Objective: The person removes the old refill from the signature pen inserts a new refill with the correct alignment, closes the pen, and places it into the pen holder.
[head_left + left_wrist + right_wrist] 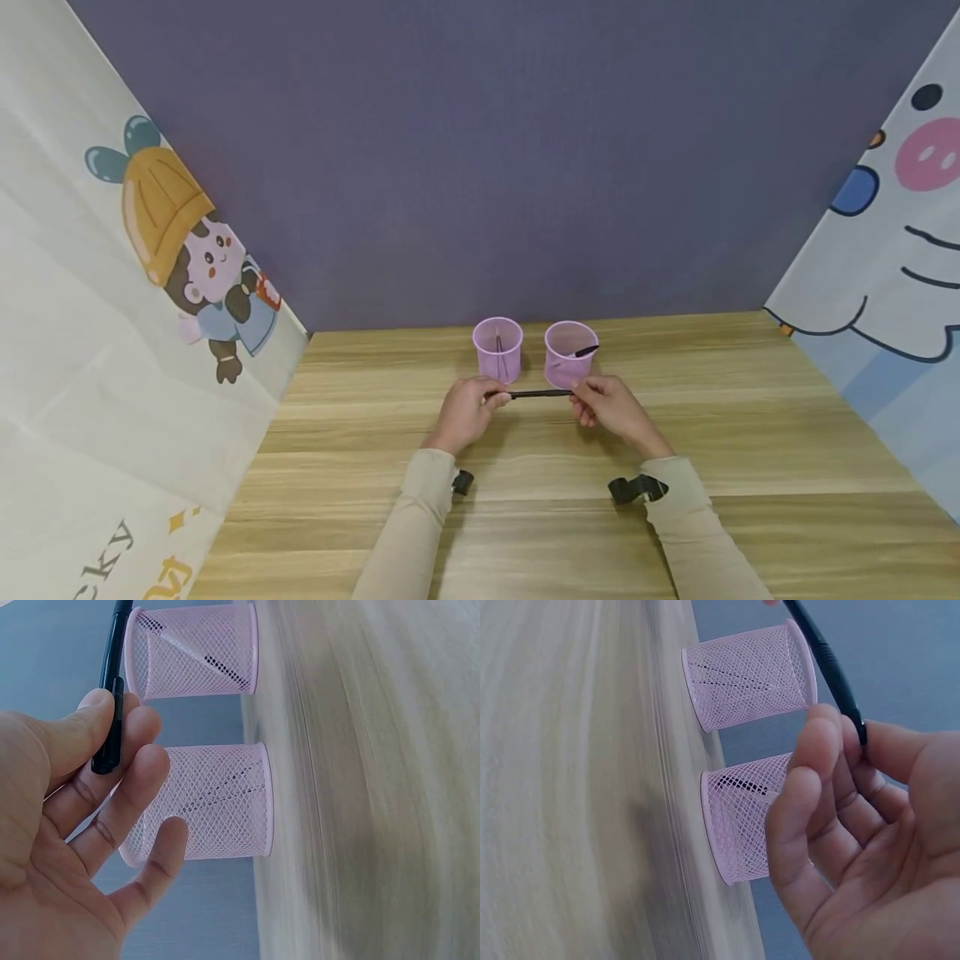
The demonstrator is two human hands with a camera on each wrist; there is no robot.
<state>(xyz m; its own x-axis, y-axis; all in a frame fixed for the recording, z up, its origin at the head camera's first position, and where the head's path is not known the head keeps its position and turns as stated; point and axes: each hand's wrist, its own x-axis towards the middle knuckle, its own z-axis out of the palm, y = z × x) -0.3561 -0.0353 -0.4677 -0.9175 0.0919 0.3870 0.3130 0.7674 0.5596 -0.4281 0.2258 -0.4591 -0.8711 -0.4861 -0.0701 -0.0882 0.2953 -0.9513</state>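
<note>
A slim black pen [542,393] spans level between both hands, in front of two pink mesh pen cups. My left hand [467,410] pinches its clip end between thumb and fingers; the clip shows on the pen [112,667] in the left wrist view. At the other end, the thumb and index finger of my right hand [611,408] pinch the narrow tip, with the remaining fingers loosely bent. Thin dark sticks lean inside the left cup [489,367]. In the right cup [558,372] a pen with a black end [587,351] leans against the rim.
Both cups stand upright side by side near the back of the wood-grain table [360,467]. Behind them rises a dark blue-grey wall panel [480,167]. Printed white sheets with cartoon figures flank the table. A black strap mount [637,489] sits at the right wrist.
</note>
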